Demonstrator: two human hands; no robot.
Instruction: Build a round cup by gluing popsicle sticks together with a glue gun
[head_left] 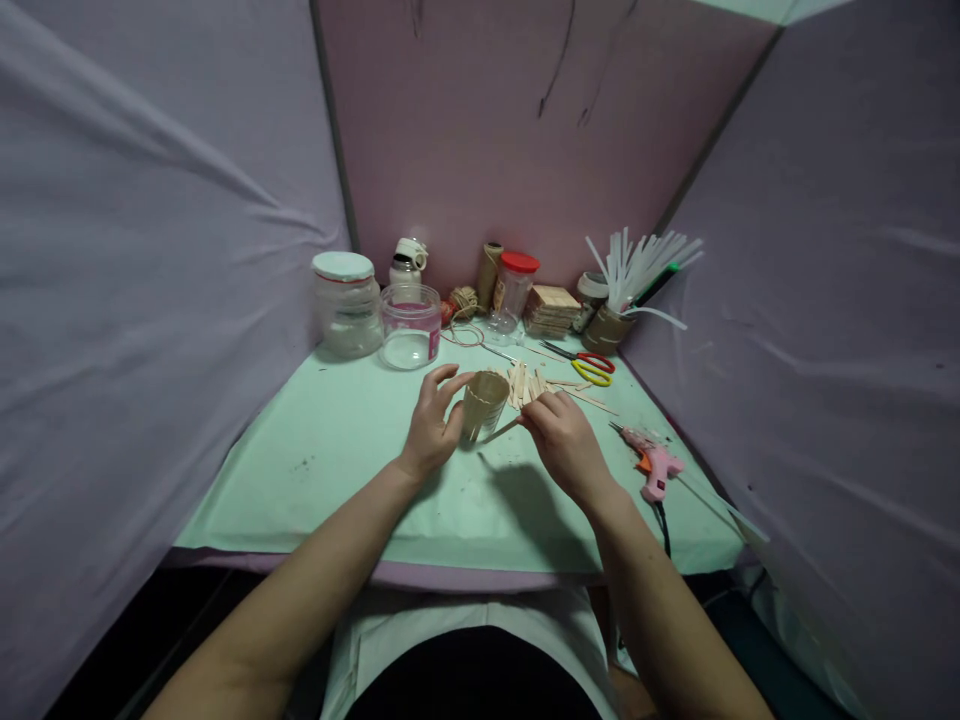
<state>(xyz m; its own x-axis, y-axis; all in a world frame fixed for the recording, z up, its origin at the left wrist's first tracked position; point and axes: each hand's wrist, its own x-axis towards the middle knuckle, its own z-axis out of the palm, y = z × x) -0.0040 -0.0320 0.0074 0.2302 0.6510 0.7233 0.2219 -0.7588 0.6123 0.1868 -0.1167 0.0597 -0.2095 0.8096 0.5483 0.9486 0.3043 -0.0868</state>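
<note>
A small brown cup with wooden strips around its side stands slightly tilted on the green tablecloth. My left hand grips it from the left, thumb low and fingers at the rim. In a pinch, my right hand holds a thin wooden craft stick, whose far end comes close to the base of the cup; whether they touch I cannot tell. Just behind my right hand lies a loose pile of craft sticks.
Scissors with red and yellow handles lie behind the pile. A pink glue gun with a cord rests at right. Along the back stand clear jars, twine, a red-lidded jar, wooden squares and a pot of glue sticks.
</note>
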